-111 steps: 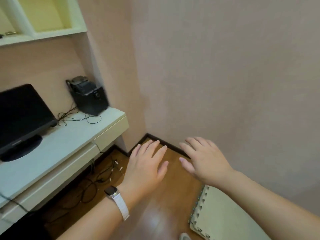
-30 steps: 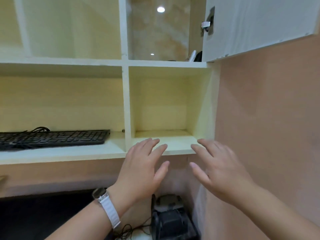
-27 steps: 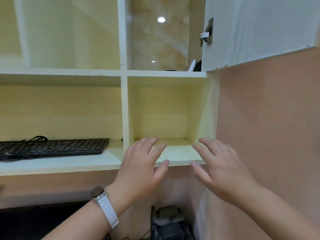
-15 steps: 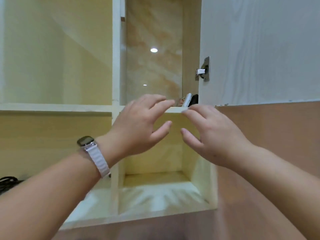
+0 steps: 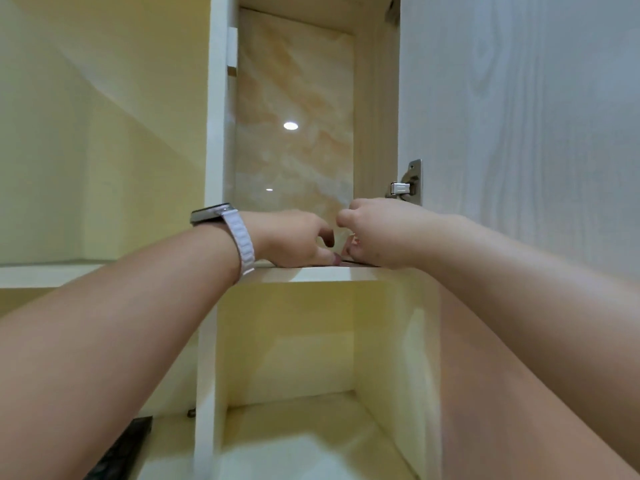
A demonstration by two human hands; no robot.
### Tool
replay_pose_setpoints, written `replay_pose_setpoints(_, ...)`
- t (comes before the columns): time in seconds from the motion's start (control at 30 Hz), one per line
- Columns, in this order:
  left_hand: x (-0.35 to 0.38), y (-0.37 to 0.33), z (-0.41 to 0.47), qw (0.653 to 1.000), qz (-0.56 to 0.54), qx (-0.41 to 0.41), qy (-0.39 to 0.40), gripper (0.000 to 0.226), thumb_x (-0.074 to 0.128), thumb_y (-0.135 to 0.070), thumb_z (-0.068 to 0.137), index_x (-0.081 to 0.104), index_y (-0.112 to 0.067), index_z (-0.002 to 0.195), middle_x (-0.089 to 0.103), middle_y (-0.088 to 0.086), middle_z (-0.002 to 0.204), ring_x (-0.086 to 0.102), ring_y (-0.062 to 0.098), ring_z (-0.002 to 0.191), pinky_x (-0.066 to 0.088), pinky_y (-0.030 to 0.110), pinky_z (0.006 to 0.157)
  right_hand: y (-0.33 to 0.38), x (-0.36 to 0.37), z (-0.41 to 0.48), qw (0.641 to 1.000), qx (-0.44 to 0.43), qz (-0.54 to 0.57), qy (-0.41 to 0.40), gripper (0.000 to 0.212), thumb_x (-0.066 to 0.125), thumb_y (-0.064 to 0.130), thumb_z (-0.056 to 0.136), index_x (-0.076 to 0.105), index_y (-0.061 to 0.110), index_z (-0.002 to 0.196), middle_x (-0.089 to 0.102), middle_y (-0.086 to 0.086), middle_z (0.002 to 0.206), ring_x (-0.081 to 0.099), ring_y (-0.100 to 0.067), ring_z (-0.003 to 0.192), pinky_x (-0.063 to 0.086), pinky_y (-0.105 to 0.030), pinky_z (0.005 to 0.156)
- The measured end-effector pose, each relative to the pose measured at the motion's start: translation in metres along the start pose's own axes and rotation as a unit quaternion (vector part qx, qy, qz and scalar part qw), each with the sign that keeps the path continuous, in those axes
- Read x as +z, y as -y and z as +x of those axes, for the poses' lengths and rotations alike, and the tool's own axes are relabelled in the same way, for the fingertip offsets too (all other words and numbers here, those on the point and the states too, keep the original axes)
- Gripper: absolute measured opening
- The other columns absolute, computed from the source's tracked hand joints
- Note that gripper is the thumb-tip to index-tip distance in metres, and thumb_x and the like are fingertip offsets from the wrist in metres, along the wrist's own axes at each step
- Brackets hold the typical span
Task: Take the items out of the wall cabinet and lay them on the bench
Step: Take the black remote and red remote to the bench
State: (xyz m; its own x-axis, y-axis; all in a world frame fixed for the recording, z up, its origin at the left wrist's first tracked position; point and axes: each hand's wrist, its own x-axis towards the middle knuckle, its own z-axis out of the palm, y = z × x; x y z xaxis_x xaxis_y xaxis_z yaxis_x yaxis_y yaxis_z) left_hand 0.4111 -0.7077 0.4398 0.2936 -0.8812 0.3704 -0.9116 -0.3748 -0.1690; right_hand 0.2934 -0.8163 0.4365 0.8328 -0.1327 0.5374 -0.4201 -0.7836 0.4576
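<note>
A thin dark edge [image 5: 348, 262] shows on the shelf [image 5: 311, 273] just under our fingertips; the cabinet's items themselves are hidden behind our hands. Our left hand [image 5: 289, 237] and right hand [image 5: 379, 233] meet knuckle to knuckle inside the upper cabinet compartment, fingers curled inward, but we cannot tell whether they grip anything. A white-strapped watch [image 5: 221, 233] sits on our left wrist. Beside our right fingers, the open door [image 5: 519, 133] hangs on its hinge [image 5: 405, 185]. A keyboard corner [image 5: 121, 448] is cut off below.
</note>
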Motion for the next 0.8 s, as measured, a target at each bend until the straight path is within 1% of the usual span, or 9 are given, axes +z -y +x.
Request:
replay_pose_setpoints(0.1, 0.006, 0.002, 0.005, 1.000, -0.027, -0.012, -0.004, 0.050, 0.052, -0.061, 0.089, 0.061, -0.025, 0.122, 0.065, -0.003, 0.116, 0.057, 0.018, 0.098, 0.048, 0.033, 0.088, 0.002, -0.003, 0.019, 0.996, 0.016, -0.049, 0.077, 0.034, 0.054, 0.034, 0.091, 0.055, 0.014, 0.119, 0.054, -0.003, 0.098, 0.059, -0.028, 0.090, 0.049, -0.036, 0.068)
replay_pose_setpoints(0.2, 0.009, 0.003, 0.008, 0.998, -0.049, -0.018, -0.016, 0.044, 0.054, -0.060, 0.087, 0.067, -0.025, 0.110, 0.069, -0.004, 0.106, 0.061, 0.017, 0.093, 0.052, 0.032, 0.082, 0.007, 0.002, 0.033, 0.988, 0.052, -0.056, 0.136, 0.031, 0.055, 0.034, 0.090, 0.061, 0.012, 0.111, 0.063, -0.006, 0.093, 0.062, -0.028, 0.083, 0.049, -0.034, 0.066)
replay_pose_setpoints(0.33, 0.010, 0.005, 0.009, 0.997, -0.061, -0.019, -0.036, 0.032, 0.058, -0.050, 0.088, 0.069, -0.026, 0.105, 0.070, -0.004, 0.103, 0.062, 0.019, 0.093, 0.051, 0.030, 0.077, 0.010, 0.013, 0.047, 0.977, 0.085, -0.076, 0.182, 0.023, 0.053, 0.021, 0.093, 0.061, 0.012, 0.113, 0.052, -0.001, 0.078, 0.057, -0.027, 0.084, 0.049, -0.034, 0.073)
replay_pose_setpoints(0.4, 0.010, 0.004, 0.008, 0.997, -0.068, -0.018, -0.041, 0.024, 0.060, -0.045, 0.087, 0.069, -0.026, 0.099, 0.070, -0.003, 0.100, 0.062, 0.018, 0.089, 0.052, 0.030, 0.075, 0.011, 0.015, 0.051, 0.975, 0.093, -0.076, 0.188, 0.016, 0.054, 0.018, 0.093, 0.061, 0.012, 0.106, 0.051, -0.001, 0.076, 0.057, -0.027, 0.084, 0.048, -0.033, 0.073)
replay_pose_setpoints(0.47, 0.009, 0.003, 0.005, 0.996, -0.072, -0.020, -0.051, 0.020, 0.061, -0.039, 0.086, 0.070, -0.025, 0.096, 0.070, -0.003, 0.096, 0.063, 0.018, 0.086, 0.053, 0.031, 0.073, 0.012, 0.014, 0.053, 0.976, 0.102, -0.070, 0.181, 0.009, 0.055, 0.019, 0.093, 0.060, 0.012, 0.093, 0.052, -0.002, 0.074, 0.057, -0.028, 0.080, 0.048, -0.032, 0.071)
replay_pose_setpoints(0.57, 0.007, 0.000, -0.001, 0.995, -0.058, -0.033, -0.072, 0.029, 0.059, -0.034, 0.084, 0.069, -0.017, 0.104, 0.071, 0.003, 0.092, 0.065, 0.023, 0.084, 0.055, 0.036, 0.073, 0.013, 0.014, 0.052, 0.979, 0.109, -0.066, 0.157, 0.013, 0.054, 0.022, 0.095, 0.055, 0.010, 0.089, 0.050, -0.003, 0.071, 0.054, -0.025, 0.068, 0.044, -0.031, 0.064)
replay_pose_setpoints(0.67, 0.003, -0.001, -0.009, 0.993, 0.005, -0.047, -0.110, 0.034, 0.055, -0.030, 0.085, 0.064, -0.012, 0.112, 0.067, 0.008, 0.089, 0.064, 0.026, 0.080, 0.050, 0.032, 0.062, 0.013, 0.014, 0.050, 0.983, 0.112, -0.056, 0.137, 0.027, 0.053, 0.020, 0.094, 0.049, 0.011, 0.069, 0.051, -0.004, 0.066, 0.048, -0.021, 0.056, 0.043, -0.030, 0.059)
replay_pose_setpoints(0.7, 0.001, -0.002, -0.013, 0.991, 0.022, -0.049, -0.121, 0.031, 0.054, -0.029, 0.085, 0.063, -0.012, 0.109, 0.066, 0.009, 0.090, 0.062, 0.027, 0.078, 0.048, 0.030, 0.059, 0.014, 0.013, 0.049, 0.983, 0.115, -0.054, 0.135, 0.028, 0.053, 0.020, 0.094, 0.048, 0.011, 0.068, 0.052, -0.004, 0.066, 0.048, -0.021, 0.055, 0.043, -0.028, 0.056)
replay_pose_setpoints(0.8, -0.001, -0.003, -0.024, 0.986, 0.056, -0.053, -0.148, 0.012, 0.052, -0.023, 0.086, 0.057, -0.012, 0.087, 0.059, 0.009, 0.081, 0.056, 0.024, 0.067, 0.037, 0.028, 0.048, 0.017, 0.005, 0.043, 0.982, 0.121, -0.051, 0.136, 0.029, 0.053, 0.020, 0.095, 0.049, 0.011, 0.068, 0.051, -0.005, 0.066, 0.046, -0.020, 0.054, 0.039, -0.027, 0.049)
